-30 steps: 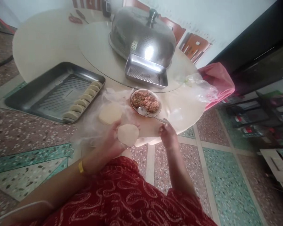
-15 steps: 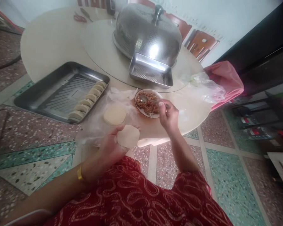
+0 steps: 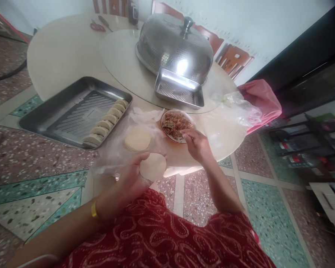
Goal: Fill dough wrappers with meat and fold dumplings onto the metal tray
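A person in a red patterned garment sits at a round table (image 3: pixel 58 52), assembling dumplings. The left hand (image 3: pixel 131 178) lies palm up at the table's near edge, fingers cupped under a single round wrapper (image 3: pixel 153 166) that rests flat on them. The right hand (image 3: pixel 195 143) reaches over the bowl of minced filling (image 3: pixel 176 124), its fingers closed around what seems to be a spoon, whose bowl end (image 3: pixel 168 128) shows in the meat; the handle itself is hidden under the hand. A stack of fresh wrappers (image 3: pixel 137 139) sits on clear plastic (image 3: pixel 111 149) just beside the bowl. To the left, a steel tray (image 3: pixel 61 111) carries 1 row of about 6 folded dumplings (image 3: pixel 107 121) along its right edge. Farther back stand a domed metal cover (image 3: pixel 174 48) and a smaller tray (image 3: pixel 178 89), with a pink bag (image 3: pixel 261 98) at the table's right rim.

Judging by the scene, the step in hand is scooping filling. It would go best with a modest spoonful set at the wrapper's centre, the rim kept clean so the edges seal, and the cupped palm held level beneath the dough.
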{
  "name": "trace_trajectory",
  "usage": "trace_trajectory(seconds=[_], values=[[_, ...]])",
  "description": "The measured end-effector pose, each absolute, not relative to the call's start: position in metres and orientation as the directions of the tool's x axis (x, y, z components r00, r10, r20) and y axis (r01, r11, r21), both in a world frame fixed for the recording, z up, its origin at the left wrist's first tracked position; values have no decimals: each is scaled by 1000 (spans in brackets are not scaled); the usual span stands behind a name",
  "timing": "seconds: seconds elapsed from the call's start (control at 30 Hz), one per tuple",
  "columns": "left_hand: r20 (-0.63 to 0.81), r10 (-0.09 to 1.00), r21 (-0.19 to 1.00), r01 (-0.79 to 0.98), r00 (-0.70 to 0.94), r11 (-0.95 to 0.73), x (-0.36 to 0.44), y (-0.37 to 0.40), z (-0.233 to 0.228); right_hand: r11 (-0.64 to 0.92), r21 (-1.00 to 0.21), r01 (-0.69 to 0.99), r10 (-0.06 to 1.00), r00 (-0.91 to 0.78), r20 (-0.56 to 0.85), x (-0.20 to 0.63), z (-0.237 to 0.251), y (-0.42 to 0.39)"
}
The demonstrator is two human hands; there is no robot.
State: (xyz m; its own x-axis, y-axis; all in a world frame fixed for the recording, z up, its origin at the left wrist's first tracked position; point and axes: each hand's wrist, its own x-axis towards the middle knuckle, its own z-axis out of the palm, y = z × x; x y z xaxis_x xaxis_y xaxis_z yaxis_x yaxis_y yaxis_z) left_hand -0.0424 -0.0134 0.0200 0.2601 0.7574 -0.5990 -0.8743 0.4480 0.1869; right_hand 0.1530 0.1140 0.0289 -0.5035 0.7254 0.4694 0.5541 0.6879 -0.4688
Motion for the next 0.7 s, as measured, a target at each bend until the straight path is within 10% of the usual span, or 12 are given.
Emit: trace_trajectory(seconds=[0.7], values=[[-615,732,206,-836,294,509,-23,-3,21,688,-570,449,698,-624,351,210,27,104]])
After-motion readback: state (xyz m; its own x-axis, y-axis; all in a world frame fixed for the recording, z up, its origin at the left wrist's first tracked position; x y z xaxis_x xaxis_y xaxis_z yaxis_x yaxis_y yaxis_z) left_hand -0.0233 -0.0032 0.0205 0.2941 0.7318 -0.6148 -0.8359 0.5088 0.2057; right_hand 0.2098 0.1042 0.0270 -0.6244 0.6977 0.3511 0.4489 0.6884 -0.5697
